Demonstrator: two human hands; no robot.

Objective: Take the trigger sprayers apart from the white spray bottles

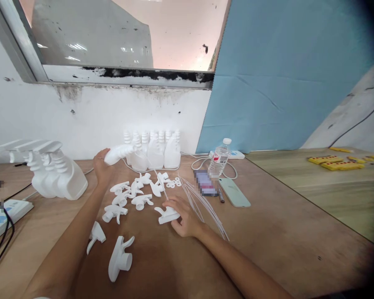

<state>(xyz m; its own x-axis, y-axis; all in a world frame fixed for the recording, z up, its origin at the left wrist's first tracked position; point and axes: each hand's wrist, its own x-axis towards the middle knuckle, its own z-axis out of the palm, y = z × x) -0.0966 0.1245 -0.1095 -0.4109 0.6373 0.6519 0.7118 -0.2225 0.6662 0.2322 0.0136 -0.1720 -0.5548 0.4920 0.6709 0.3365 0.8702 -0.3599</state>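
Note:
My left hand point(101, 162) is closed round the base of a white spray bottle point(120, 153), which is tipped on its side with its neck pointing right. In my right hand point(185, 218) is a white trigger spray head point(168, 215), with a thin dip tube point(162, 185) rising from it toward the bottles. Several loose trigger heads point(142, 201) lie between my arms, one large in view near the front point(120, 258). Small white rings point(173, 182) sit beside them. A fan of thin white tubes point(202, 199) lies just right of my right hand.
Upright white bottles point(172, 151) line the wall. Bottles with spray heads fitted point(57, 174) stand at left, near a power strip point(9, 218). To the right are a water bottle point(218, 162), a phone point(205, 182), a pale green phone point(234, 192) and a pen point(220, 195).

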